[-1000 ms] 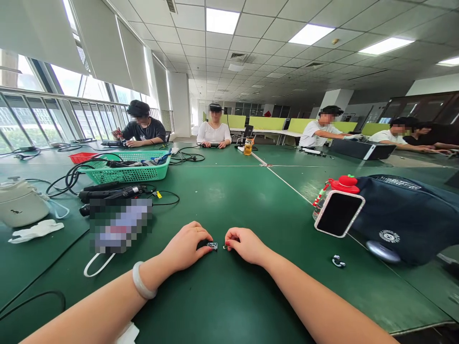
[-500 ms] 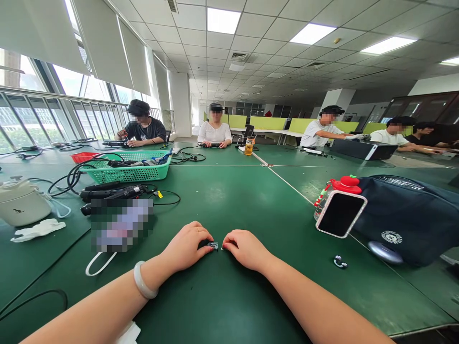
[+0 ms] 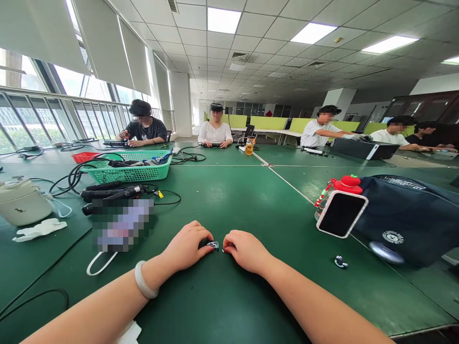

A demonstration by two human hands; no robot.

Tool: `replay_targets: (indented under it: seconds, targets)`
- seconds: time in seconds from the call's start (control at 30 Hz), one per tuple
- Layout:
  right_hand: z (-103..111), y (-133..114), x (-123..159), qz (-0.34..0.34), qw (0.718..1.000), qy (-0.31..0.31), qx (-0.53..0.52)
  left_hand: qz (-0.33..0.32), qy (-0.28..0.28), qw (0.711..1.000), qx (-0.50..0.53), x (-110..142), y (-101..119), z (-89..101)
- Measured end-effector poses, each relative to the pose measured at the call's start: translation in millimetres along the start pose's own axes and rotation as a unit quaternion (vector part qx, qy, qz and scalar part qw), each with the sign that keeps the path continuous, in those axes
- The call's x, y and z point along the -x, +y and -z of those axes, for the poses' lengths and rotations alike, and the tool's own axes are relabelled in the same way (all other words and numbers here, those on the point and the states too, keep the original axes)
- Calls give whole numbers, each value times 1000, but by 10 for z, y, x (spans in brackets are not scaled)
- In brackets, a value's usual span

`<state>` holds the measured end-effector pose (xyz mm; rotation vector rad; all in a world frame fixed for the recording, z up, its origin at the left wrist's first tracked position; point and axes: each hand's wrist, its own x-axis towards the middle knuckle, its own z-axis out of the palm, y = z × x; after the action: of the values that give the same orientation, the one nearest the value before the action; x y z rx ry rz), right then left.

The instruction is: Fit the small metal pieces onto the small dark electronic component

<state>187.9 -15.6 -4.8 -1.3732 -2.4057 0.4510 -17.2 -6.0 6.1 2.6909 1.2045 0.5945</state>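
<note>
In the head view, a green basket (image 3: 143, 174) sits left, a tilted phone (image 3: 342, 214) and dark bag (image 3: 405, 220) right, all clear of the hands. Mid-table (image 3: 229, 296), the left hand (image 3: 188, 244) pinches a small circuit-like part (image 3: 214, 245); the right hand (image 3: 247, 250), apart, pinches a tiny pale piece (image 3: 223, 251), nearer the part than one second ago.

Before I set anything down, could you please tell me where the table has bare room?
The table looks bare beyond the left hand and right hand, between basket and bottle, and also between the forearms. Crowded: left, around the basket; right, around the bag.
</note>
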Motion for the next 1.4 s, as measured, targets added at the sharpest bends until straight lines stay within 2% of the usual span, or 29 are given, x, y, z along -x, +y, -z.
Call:
replay_targets:
  seconds: [0.23,0.5,0.77,0.97,1.1,1.2,1.27,1.33,1.37,1.4]
  targets:
    - [-34,16,8,26,1000,6,8,7,-6,1000,0,-9,2,5]
    - [-13,-59,27,32,999,0,16,8,-10,1000,-1,-11,8,12]
    - [-25,-23,26,32,999,-1,16,6,-12,1000,-5,-14,6,12]
    - [-38,-27,22,29,999,4,-15,-2,-11,1000,-4,-13,-9,5]
    - [21,-10,27,2,995,-3,-96,6,-13,1000,-1,-14,-9,1]
    - [143,84,31,-30,970,-46,-238,10,-14,1000,0,-14,-1,6]
    - [225,183,29,-30,926,-62,-371,8,-17,1000,1,-14,3,11]
    - [265,280,22,-24,880,-16,-473,8,-19,1000,2,-13,2,14]
    - [263,315,17,-29,873,-2,-487,8,-20,1000,2,-13,1,15]
    - [246,336,13,-38,882,-4,-470,8,-20,1000,2,-13,-1,14]
